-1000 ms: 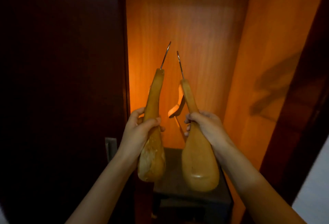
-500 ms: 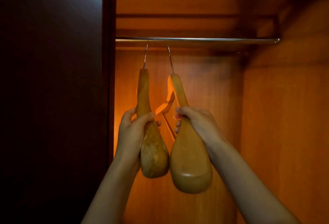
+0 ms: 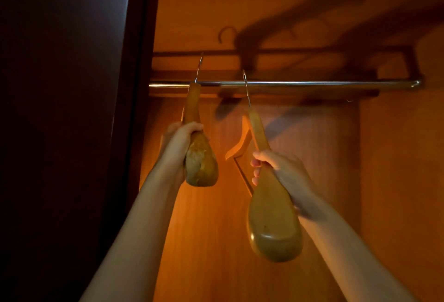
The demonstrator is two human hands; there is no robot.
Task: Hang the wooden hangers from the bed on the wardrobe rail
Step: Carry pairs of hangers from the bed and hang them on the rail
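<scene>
Your left hand point(image 3: 179, 143) is wrapped tight round one wooden hanger point(image 3: 200, 157), your right hand point(image 3: 281, 172) round the other hanger point(image 3: 274, 217). Both hangers stand almost straight up, hooks on top. The left hook point(image 3: 199, 68) pokes up past the rail point(image 3: 312, 83); the right hook point(image 3: 246, 87) crosses it. The rail is above both hands, nearer your left.

1. Metal rail point(image 3: 312, 83) is running horizontally across the wardrobe's upper interior.
2. Left hanger point(image 3: 200, 162): its hook wire is crossing the rail near the rail's left end and poking above it. Can't tell if it is seated.
3. Right hanger point(image 3: 271, 224): its hook is crossing the rail further right, with the body hanging tilted below the rail.
</scene>
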